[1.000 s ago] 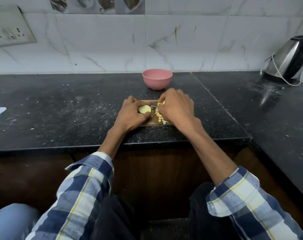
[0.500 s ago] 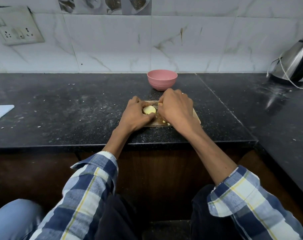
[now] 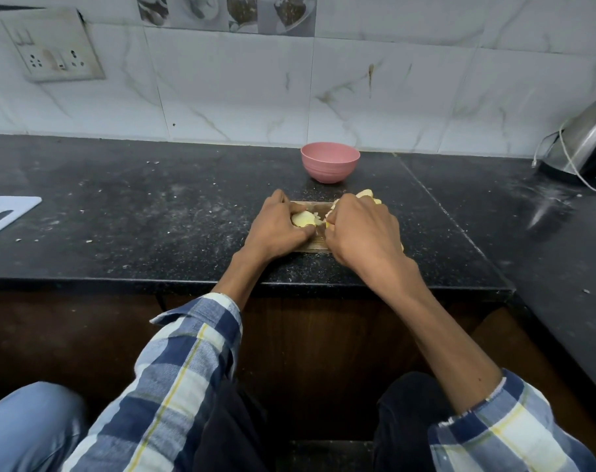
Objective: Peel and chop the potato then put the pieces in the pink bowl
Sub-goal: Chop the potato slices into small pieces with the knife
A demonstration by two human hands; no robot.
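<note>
A peeled potato half [image 3: 302, 218] lies on a small wooden board [image 3: 315, 247] near the counter's front edge. My left hand [image 3: 276, 229] grips it from the left, fingers curled over its top. My right hand [image 3: 361, 233] is curled in a fist just right of it, around what looks like a knife, which is almost wholly hidden. Small chopped bits lie between my hands. Pale potato pieces [image 3: 366, 194] show beyond my right knuckles. The pink bowl [image 3: 330, 163] stands upright behind the board, close to the wall; its inside is not visible.
A steel kettle [image 3: 589, 141] with a white cord sits at the far right against the wall. A white cutting board [image 3: 3, 212] lies at the left edge. The black counter [image 3: 153, 216] is dusted with crumbs, and a socket panel [image 3: 51, 49] hangs on the tiled wall.
My right hand has shifted slightly over the board while my left keeps hold of the potato half. The camera has tilted, so the scene sits lower in view.
</note>
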